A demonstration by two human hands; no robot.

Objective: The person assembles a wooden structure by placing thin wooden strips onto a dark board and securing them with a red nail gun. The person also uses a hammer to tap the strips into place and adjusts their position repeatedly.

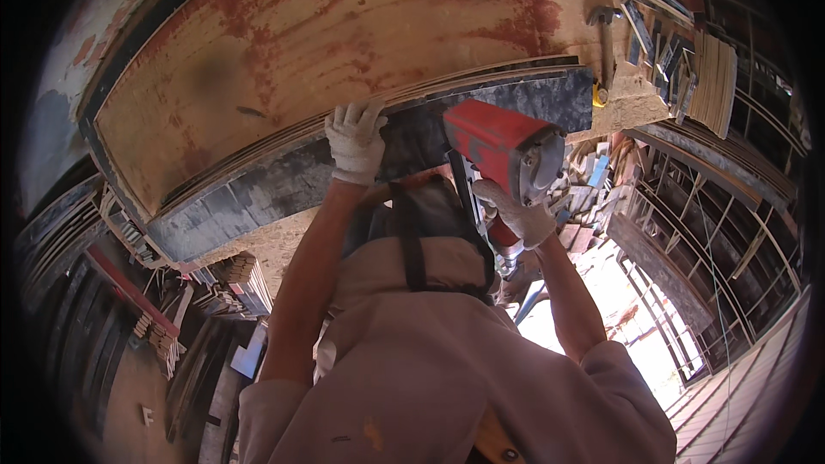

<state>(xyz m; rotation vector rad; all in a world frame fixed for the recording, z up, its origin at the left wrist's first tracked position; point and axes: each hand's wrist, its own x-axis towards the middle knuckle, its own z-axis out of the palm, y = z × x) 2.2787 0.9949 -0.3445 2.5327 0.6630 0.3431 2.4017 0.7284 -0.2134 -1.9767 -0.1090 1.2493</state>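
My right hand (519,212), in a pale work glove, grips a red pneumatic nail gun (493,135) by its handle. The tool's nose lies against or just over a long dark-faced board (251,196) along the near side of the bench; the exact contact is hidden. A pale glove also covers my left hand (356,142), which rests flat on that board with the fingers reaching over its far edge. Thin stacked strips (283,142) run along the board's far side. An air hose fitting (509,258) shows below the nail gun's handle.
A claw hammer (604,38) and a yellow tape measure (600,95) lie at the bench's right. Short wood strips (664,58) are piled beyond them. The worn plywood benchtop (361,32) has red stains. Offcuts (586,180) heap on the floor at right, near a metal rack (722,232).
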